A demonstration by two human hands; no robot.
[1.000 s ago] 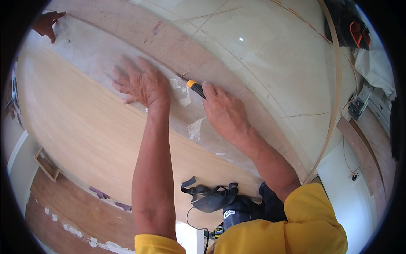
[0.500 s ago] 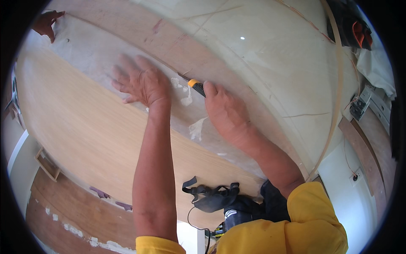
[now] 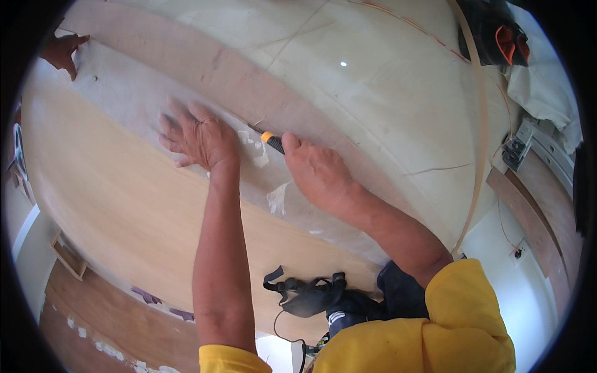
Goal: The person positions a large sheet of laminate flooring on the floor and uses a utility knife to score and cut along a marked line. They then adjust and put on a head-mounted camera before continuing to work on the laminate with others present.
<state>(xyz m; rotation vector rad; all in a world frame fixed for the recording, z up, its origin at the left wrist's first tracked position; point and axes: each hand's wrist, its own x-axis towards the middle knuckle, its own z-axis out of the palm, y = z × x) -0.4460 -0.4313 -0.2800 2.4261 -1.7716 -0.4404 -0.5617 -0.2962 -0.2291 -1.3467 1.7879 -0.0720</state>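
My left hand [image 3: 205, 140] lies flat, fingers spread, on a long, greyish, scuffed board [image 3: 127, 84] with white patches. To its right my right hand [image 3: 317, 165] grips a utility knife [image 3: 273, 142] with a black and yellow handle, its thin blade resting along the board's upper long edge. A wide light wood-grain panel [image 3: 112, 174] lies along the near side of the grey board. Beyond that upper edge runs a pinkish plywood strip [image 3: 155, 43]. At the far left end, another person's hand [image 3: 65, 53] touches the board's corner.
A pale tiled floor [image 3: 385, 93] lies beyond, with a long bent thin strip [image 3: 477, 112], a dark bag [image 3: 491, 31] and a white sheet [image 3: 541, 99]. Metal rails [image 3: 535, 143] and planks [image 3: 522, 217] are at right. Black straps [image 3: 305, 289] lie by my legs; a small wooden frame [image 3: 68, 261] sits lower left.
The whole view has shifted slightly, the scene sitting a little lower and further left. Both hands and the knife show little or no movement relative to the board.
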